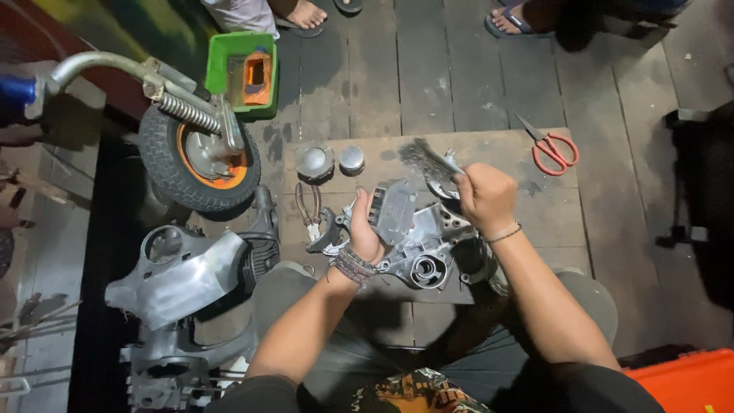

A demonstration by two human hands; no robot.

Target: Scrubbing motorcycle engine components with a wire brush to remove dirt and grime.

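left hand [365,229]: fingers curled, gripping the grey metal engine casing [417,241] at frame centre, on the wooden board [489,153] | right hand [484,197]: closed in a fist around a wire brush [428,162], bristles touching the casing's upper edge | green tray [229,53], upper left: holds an orange block [257,76] | red scissors [552,149]: upper right of the board

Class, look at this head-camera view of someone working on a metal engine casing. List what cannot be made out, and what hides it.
- Tool in the right hand: head view, motion-blurred; kind unclear.
- Engine casing: partly covered by the left hand and both wrists.
- People at the top edge: only feet show, cut off.
- Orange box: cut off at the bottom-right corner.
- Contents of the green tray: too small.
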